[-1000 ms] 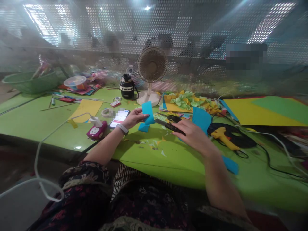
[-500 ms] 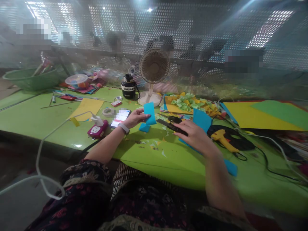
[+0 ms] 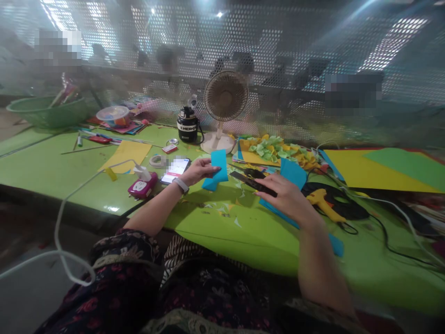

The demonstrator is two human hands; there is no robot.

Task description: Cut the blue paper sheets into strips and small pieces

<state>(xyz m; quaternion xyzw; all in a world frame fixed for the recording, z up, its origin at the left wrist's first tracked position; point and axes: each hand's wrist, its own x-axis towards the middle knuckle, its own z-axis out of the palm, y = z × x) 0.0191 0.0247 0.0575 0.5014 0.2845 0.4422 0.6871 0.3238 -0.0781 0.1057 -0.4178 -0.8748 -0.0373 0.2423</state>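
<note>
My left hand (image 3: 198,171) pinches a small piece of blue card (image 3: 219,166), with a second blue piece showing just below it. A white watch band (image 3: 181,185) circles that wrist, and a smartphone (image 3: 174,170) lies close by on the table. My right hand (image 3: 288,198) grips black scissors (image 3: 253,182), their blades pointing toward my left hand. A larger blue sheet (image 3: 294,173) lies behind and under my right hand, and its lower edge reaches toward my wrist. Paper scraps (image 3: 225,211) are scattered on the green table (image 3: 250,236) below my hands.
A yellow glue gun (image 3: 323,204) rests on a black cable coil at right. Paper flowers (image 3: 278,150), a table fan (image 3: 225,97), a magenta power socket (image 3: 142,186), a tape roll (image 3: 156,161), and large coloured sheets (image 3: 382,169) surround my work area.
The whole view has drifted slightly right. My right hand and the scissors have shifted right, and more of the blue sheet now shows beneath that hand.
</note>
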